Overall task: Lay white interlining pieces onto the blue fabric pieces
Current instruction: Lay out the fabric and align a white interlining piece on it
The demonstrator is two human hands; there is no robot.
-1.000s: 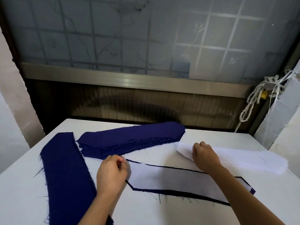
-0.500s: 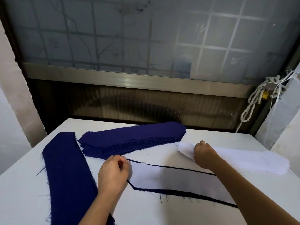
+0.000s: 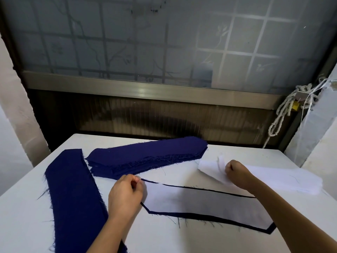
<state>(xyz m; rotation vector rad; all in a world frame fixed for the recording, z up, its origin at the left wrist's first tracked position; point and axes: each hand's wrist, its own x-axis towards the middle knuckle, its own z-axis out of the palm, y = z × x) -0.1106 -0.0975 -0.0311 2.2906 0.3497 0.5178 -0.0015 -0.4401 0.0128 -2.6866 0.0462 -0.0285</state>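
Right hand (image 3: 237,174) pinches a lifted interlining sheet (image 3: 209,165).

No text, label, brand, number or sign can be read anywhere in view.
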